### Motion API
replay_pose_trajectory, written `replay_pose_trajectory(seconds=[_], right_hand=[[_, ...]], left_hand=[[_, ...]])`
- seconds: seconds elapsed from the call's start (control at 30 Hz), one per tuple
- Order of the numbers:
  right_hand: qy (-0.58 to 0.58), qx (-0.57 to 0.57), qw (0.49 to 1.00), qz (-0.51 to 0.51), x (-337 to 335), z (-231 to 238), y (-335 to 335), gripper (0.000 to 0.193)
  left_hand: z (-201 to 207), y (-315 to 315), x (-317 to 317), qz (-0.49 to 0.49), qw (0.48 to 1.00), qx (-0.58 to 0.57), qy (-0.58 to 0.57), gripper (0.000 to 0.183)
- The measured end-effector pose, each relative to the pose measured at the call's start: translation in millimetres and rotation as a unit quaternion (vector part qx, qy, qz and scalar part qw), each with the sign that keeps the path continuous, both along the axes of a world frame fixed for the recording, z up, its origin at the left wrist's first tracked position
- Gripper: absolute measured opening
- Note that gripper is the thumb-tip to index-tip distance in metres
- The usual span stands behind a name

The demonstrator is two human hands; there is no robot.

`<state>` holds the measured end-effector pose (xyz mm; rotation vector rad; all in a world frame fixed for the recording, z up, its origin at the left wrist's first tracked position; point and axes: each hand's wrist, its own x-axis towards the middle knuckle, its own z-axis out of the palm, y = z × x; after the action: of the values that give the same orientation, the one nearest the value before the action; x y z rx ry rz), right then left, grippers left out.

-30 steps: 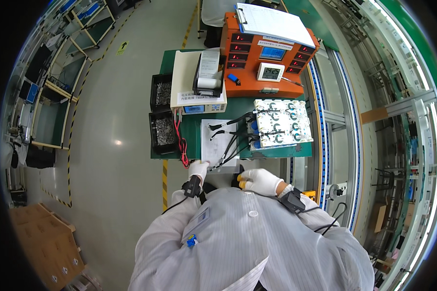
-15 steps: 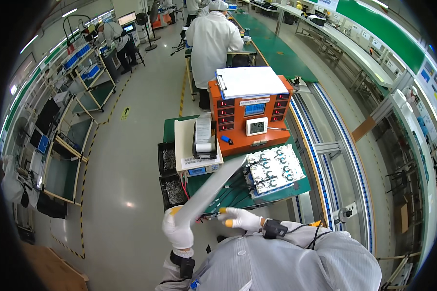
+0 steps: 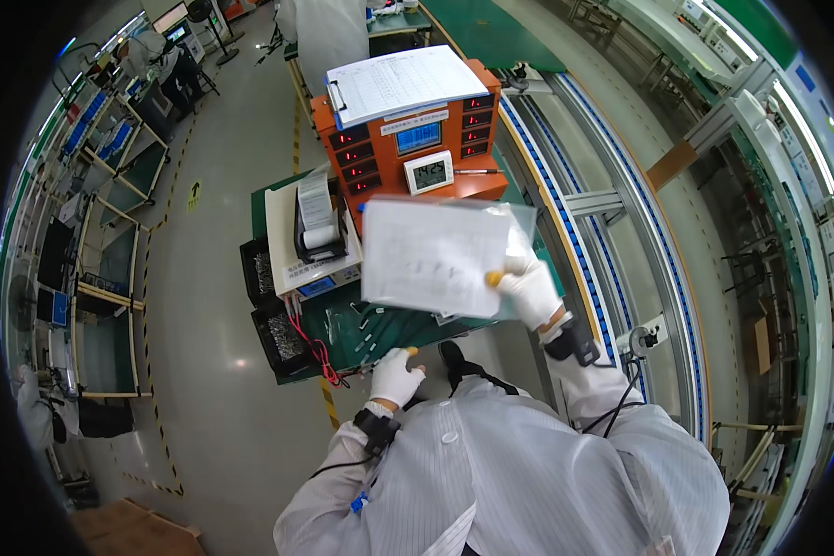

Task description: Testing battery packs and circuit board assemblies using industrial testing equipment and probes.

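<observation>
My right hand (image 3: 530, 292), in a white glove with yellow-orange fingertips, grips the right edge of a white printed sheet in a clear plastic sleeve (image 3: 431, 259). It holds the sheet above the green bench, its print blurred. The white-topped block with round green parts is hidden, with the sheet over its place. My left hand (image 3: 397, 380), gloved alike, hovers off the bench's front edge near red wires (image 3: 317, 350). Its fingers are loosely bent and apart, with nothing seen in them. Several dark leads (image 3: 375, 334) lie on the bench between the wires and the sheet.
An orange tester (image 3: 366, 153) with red displays carries a clipboard (image 3: 408, 82) and a small white clock (image 3: 429, 172). Left of it stand a paper-roll printer (image 3: 321, 222) and black bins of small metal parts (image 3: 283, 335). A rail conveyor (image 3: 579, 208) runs along the right.
The sheet has passed from my left hand to my right, swinging rightward and turning its broad face up. My left hand has let go and moved right. The view has shifted.
</observation>
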<state>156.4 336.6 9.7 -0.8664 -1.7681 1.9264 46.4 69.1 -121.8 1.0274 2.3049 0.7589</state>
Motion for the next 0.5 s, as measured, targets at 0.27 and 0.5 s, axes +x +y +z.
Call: replay_pose_trajectory(seconds=[0.27,0.5], right_hand=[[-0.301,0.160,0.940,0.030,9.0,-29.8,120.9,0.056],[-0.350,0.276,0.890,0.091,-14.8,-67.7,153.7,0.091]], left_hand=[[-49.6,65.1,-10.5,0.036,0.963,-0.168,0.210,0.072],[-69.0,92.0,-24.4,-0.001,0.903,-0.358,0.238,0.035]])
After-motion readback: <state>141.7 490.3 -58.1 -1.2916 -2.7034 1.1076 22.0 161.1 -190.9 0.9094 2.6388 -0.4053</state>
